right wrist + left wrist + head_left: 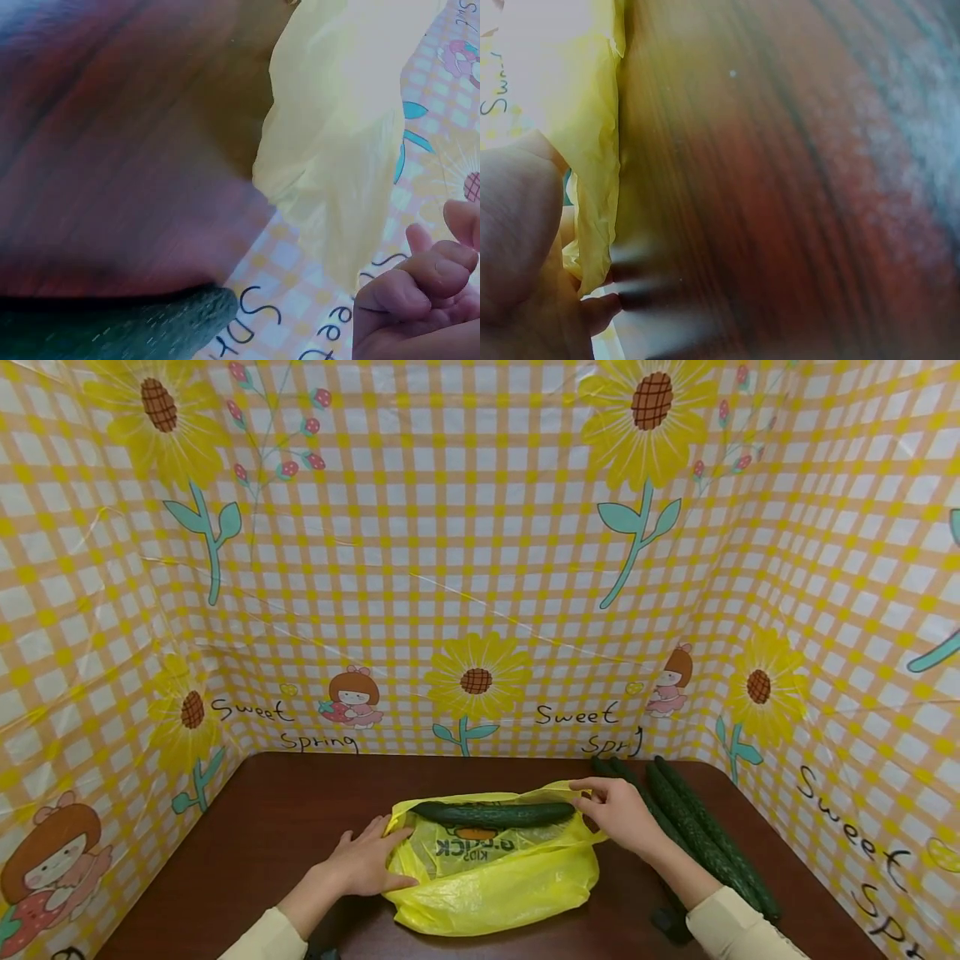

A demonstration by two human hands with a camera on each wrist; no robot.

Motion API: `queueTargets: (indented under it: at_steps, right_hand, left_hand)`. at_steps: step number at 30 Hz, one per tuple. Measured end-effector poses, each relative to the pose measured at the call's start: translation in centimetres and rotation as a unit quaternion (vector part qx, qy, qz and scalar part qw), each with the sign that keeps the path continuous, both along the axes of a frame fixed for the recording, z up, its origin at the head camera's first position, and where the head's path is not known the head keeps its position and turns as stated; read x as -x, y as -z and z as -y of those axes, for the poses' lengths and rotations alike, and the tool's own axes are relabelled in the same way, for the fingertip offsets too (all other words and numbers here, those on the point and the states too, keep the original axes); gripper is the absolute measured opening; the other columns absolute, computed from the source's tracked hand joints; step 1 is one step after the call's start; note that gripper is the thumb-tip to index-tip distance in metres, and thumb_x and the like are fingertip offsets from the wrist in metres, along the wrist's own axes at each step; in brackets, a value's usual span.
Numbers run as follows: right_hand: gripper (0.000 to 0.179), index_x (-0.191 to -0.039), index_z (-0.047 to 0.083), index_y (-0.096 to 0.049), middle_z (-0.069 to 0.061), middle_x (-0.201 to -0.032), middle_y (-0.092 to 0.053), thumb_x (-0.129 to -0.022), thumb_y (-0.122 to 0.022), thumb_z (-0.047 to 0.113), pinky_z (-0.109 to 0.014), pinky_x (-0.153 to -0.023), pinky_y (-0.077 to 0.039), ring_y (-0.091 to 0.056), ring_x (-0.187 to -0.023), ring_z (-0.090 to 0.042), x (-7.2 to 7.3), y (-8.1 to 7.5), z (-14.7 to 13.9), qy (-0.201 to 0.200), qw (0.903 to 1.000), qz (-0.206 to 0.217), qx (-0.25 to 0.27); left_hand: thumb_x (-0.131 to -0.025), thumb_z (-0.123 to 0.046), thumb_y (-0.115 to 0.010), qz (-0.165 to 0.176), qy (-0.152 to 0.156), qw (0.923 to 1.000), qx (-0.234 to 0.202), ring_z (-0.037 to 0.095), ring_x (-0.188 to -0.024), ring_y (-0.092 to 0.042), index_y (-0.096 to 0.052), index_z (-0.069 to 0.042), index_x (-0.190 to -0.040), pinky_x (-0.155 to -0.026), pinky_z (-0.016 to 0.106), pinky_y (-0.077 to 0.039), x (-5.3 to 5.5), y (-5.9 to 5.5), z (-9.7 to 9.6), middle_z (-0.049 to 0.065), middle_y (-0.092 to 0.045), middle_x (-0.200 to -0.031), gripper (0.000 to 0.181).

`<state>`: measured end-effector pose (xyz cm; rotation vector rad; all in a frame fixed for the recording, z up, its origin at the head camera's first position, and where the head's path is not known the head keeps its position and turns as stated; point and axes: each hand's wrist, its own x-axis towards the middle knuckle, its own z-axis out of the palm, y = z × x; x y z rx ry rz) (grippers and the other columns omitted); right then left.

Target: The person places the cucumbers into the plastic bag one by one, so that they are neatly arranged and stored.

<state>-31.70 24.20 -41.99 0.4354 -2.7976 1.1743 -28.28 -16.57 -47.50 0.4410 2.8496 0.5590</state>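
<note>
A yellow plastic bag (495, 893) with dark printing lies on the table with its mouth spread wide. Inside, a dark green cucumber (495, 814) lies crosswise along the far side of the mouth. My left hand (363, 860) rests against the bag's left end, fingers extended and thumb near the front edge. At the far right corner, my right hand (615, 810) pinches the bag's rim between thumb and fingers. The left wrist view shows the bag's yellow edge (596, 187) beside the left palm; in the right wrist view the right fingers (405, 292) are curled.
Several more cucumbers (701, 827) lie lengthwise on the right of the dark brown table (247, 835), partly behind my right forearm. A checked, flower-printed cloth (480, 568) walls the back and both sides. A small black object (670, 925) sits near the right sleeve.
</note>
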Motion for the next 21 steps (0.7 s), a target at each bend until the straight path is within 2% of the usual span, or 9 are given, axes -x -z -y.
queueTargets:
  at_steps: [4, 5, 6, 9, 12, 13, 17, 21]
  right_hand:
    - [0.039, -0.131, 0.006, -0.067, 0.003, -0.053, -0.038, -0.099, -0.066, 0.029, -0.028, -0.047, -0.032, -0.027, -0.047, -0.010, -0.8, -0.5, -1.4, 0.032, 0.9990, 0.025, 0.018]
    - [0.041, -0.132, 0.005, -0.066, 0.002, -0.055, -0.040, -0.099, -0.066, 0.030, -0.029, -0.050, -0.033, -0.029, -0.049, -0.011, -1.0, -0.6, -1.7, 0.038, 0.9985, 0.032, 0.021]
    - [0.042, -0.132, 0.005, -0.066, 0.000, -0.061, -0.049, -0.099, -0.066, 0.030, -0.029, -0.053, -0.036, -0.036, -0.054, -0.012, -1.3, -0.6, -2.1, 0.044, 0.9981, 0.037, 0.022]
    - [0.045, -0.134, 0.003, -0.064, -0.001, -0.064, -0.046, -0.099, -0.066, 0.030, -0.032, -0.059, -0.037, -0.039, -0.058, -0.014, -1.8, -0.8, -3.0, 0.063, 0.9952, 0.065, 0.037]
    - [0.047, -0.136, 0.002, -0.061, 0.002, -0.063, -0.041, -0.099, -0.066, 0.030, -0.032, -0.058, -0.037, -0.036, -0.054, -0.013, -2.3, -0.7, -4.0, 0.085, 0.9902, 0.094, 0.058]
    - [0.049, -0.137, 0.001, -0.061, 0.004, -0.060, -0.032, -0.098, -0.066, 0.030, -0.032, -0.055, -0.035, -0.029, -0.050, -0.012, -2.5, -0.7, -4.3, 0.094, 0.9876, 0.106, 0.068]
    - [0.057, -0.140, 0.001, -0.058, 0.007, -0.056, -0.029, -0.096, -0.068, 0.034, -0.030, -0.050, -0.034, -0.026, -0.045, -0.009, -3.4, -0.3, -5.7, 0.122, 0.9794, 0.135, 0.087]
    - [0.066, -0.143, 0.000, -0.055, 0.009, -0.050, -0.032, -0.094, -0.069, 0.042, -0.032, -0.058, -0.041, -0.029, -0.044, -0.009, -4.3, 0.2, -7.1, 0.149, 0.9734, 0.155, 0.080]
  left_hand:
    - [-0.085, -0.058, -0.074, -0.003, -0.002, 1.0000, 0.000, 0.039, -0.152, -0.024, -0.047, -0.020, -0.152, -0.111, 0.076, -0.016, -0.3, -0.3, 0.0, 0.020, -0.028, -0.163, 0.082]
    - [-0.085, -0.058, -0.074, -0.004, -0.002, 1.0000, 0.000, 0.040, -0.152, -0.024, -0.047, -0.020, -0.152, -0.111, 0.076, -0.016, -0.3, -0.4, 0.0, 0.020, -0.028, -0.163, 0.082]
    - [-0.085, -0.057, -0.075, -0.005, -0.002, 1.0000, 0.000, 0.040, -0.152, -0.025, -0.047, -0.020, -0.152, -0.111, 0.076, -0.017, -0.3, -0.4, 0.0, 0.020, -0.028, -0.163, 0.082]
    - [-0.085, -0.057, -0.075, -0.005, -0.002, 1.0000, -0.001, 0.040, -0.152, -0.024, -0.047, -0.020, -0.152, -0.111, 0.076, -0.016, -0.4, -0.4, 0.0, 0.021, -0.028, -0.163, 0.082]
    - [-0.085, -0.057, -0.075, -0.004, -0.002, 1.0000, -0.001, 0.040, -0.152, -0.024, -0.047, -0.020, -0.152, -0.111, 0.076, -0.016, -0.3, -0.3, 0.0, 0.021, -0.027, -0.163, 0.082]
    - [-0.085, -0.057, -0.075, -0.003, -0.002, 1.0000, -0.002, 0.040, -0.152, -0.024, -0.047, -0.020, -0.152, -0.111, 0.076, -0.016, -0.4, -0.3, 0.0, 0.021, -0.027, -0.163, 0.082]
    - [-0.084, -0.056, -0.075, -0.004, -0.002, 1.0000, -0.003, 0.040, -0.152, -0.024, -0.047, -0.020, -0.152, -0.111, 0.076, -0.015, -0.4, -0.4, -0.1, 0.021, -0.027, -0.163, 0.082]
    - [-0.084, -0.057, -0.075, -0.003, -0.004, 1.0000, -0.004, 0.040, -0.152, -0.023, -0.047, -0.020, -0.152, -0.111, 0.076, -0.015, -0.5, -0.5, -0.2, 0.021, -0.027, -0.163, 0.083]
